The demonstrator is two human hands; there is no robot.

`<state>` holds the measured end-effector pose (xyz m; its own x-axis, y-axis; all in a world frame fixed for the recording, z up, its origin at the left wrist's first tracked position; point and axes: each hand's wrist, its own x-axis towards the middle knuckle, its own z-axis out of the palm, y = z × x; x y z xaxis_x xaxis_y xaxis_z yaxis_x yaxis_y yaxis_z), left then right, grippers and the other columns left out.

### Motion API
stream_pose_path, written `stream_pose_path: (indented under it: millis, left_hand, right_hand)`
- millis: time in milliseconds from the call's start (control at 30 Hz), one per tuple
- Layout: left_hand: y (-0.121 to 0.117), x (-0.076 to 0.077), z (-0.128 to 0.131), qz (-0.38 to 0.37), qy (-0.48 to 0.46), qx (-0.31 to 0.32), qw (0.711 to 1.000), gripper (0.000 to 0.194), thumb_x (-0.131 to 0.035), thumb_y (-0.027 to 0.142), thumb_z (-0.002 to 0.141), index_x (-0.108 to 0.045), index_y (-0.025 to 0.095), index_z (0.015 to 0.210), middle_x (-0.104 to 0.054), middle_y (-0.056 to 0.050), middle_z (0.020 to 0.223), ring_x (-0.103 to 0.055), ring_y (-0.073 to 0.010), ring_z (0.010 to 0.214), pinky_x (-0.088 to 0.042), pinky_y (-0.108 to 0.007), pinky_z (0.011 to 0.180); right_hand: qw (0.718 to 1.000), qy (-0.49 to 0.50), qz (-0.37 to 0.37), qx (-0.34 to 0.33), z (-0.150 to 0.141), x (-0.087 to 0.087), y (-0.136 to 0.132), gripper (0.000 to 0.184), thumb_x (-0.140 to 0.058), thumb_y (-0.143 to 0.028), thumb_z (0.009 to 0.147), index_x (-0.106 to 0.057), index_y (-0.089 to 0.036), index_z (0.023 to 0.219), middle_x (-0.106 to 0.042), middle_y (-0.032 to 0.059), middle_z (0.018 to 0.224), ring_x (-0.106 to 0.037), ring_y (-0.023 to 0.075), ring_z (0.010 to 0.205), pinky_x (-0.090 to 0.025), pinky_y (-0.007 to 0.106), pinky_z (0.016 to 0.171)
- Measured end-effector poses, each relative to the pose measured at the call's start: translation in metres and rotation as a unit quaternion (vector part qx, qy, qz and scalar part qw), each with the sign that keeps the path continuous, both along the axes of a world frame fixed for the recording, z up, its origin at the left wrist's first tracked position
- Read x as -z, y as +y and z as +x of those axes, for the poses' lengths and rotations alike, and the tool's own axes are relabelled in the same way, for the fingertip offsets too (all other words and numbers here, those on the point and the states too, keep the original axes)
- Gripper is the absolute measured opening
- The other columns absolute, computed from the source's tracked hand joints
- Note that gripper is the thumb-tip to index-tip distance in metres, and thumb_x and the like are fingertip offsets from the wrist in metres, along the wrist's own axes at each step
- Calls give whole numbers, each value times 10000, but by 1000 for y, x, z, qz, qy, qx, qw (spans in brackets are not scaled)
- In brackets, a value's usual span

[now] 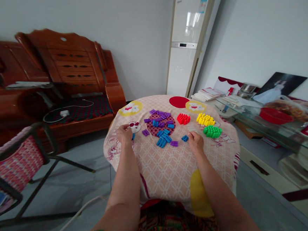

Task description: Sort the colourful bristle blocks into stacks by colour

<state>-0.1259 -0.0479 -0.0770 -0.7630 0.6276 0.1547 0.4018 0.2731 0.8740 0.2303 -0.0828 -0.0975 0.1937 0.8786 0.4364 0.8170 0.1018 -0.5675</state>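
Note:
My left hand (124, 134) is over the left side of the cloth-covered table, fingers curled together. A small blue plastic piece (133, 136) shows beside its thumb; whether the hand touches it is unclear. My right hand (196, 142) has its fingers pinched, and what they hold is hidden. Just left of those fingertips lies another small blue piece (184, 138). Between the hands are a loose pile of blue pieces (163, 138) and scattered purple pieces (160, 114). Tight groups of red pieces (183, 118), yellow pieces (205, 119) and green pieces (212, 131) sit to the right.
The patterned tablecloth (171, 170) covers a round table. To its right is a glass-topped stand (249, 119) with papers and a red bowl (275, 115). A wooden bench (74, 75) and a folding chair (17, 160) are on the left. A white cabinet-like unit (183, 43) stands behind.

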Motion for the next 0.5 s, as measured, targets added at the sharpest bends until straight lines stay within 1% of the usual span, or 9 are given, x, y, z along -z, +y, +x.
stream_pose_path:
  millis: [33,67,167,233,267,333,433,500]
  left_hand:
    - [1,1,8,-23,9,33,999,255,-589,170,705,-739,182,912,-734,-67,845,-677,-247,876,-519,-361,844]
    - [2,1,18,-31,16,68,997,248,-605,180,706,-741,188,912,-740,-65,850,-679,-245,874,-518,-352,834]
    - [6,-2,50,-9,25,192,981,215,-614,183,720,-744,201,891,-747,-54,822,-685,-223,804,-523,-324,771]
    - [9,-8,67,11,41,254,966,196,-613,171,731,-740,201,877,-748,-62,818,-690,-223,780,-526,-327,752]
    - [12,-12,73,17,56,264,963,191,-614,167,735,-735,198,879,-750,-73,833,-694,-233,790,-526,-339,758]
    - [17,-20,80,17,94,250,964,191,-621,174,742,-720,191,904,-751,-105,893,-700,-270,854,-525,-375,787]
    - [26,-27,84,-31,153,222,962,201,-668,205,731,-696,174,928,-737,-157,973,-691,-328,965,-518,-414,828]
    - [31,-27,86,-67,182,230,954,215,-700,197,707,-688,168,920,-730,-165,974,-688,-329,988,-519,-398,835]
  right_hand:
    - [1000,0,0,0,-1,0,0,350,-440,-356,906,-709,-166,785,-696,84,734,-521,175,670,-299,274,620]
    - [1000,0,1,0,-1,-1,-1,348,-441,-354,905,-704,-169,773,-691,78,724,-515,172,665,-296,275,620]
    - [1000,-2,3,2,-3,-3,-2,330,-450,-339,902,-693,-173,753,-678,66,710,-502,165,658,-288,274,619]
    - [1000,-3,4,3,-4,-3,-3,322,-456,-331,903,-689,-174,745,-673,62,707,-499,162,658,-285,274,618]
    - [1000,-3,3,3,-4,-3,-3,323,-457,-331,905,-688,-175,742,-670,61,704,-498,162,658,-284,273,617]
    - [1000,-2,0,5,-4,-3,-3,328,-455,-334,910,-687,-177,739,-663,59,694,-496,163,656,-285,271,615]
    - [1000,-1,0,5,-4,-2,-3,329,-452,-334,913,-692,-176,754,-661,58,693,-501,165,657,-287,267,611]
    - [1000,-5,-2,7,-4,-2,-3,327,-449,-327,911,-692,-176,753,-662,57,694,-504,165,654,-286,266,609]
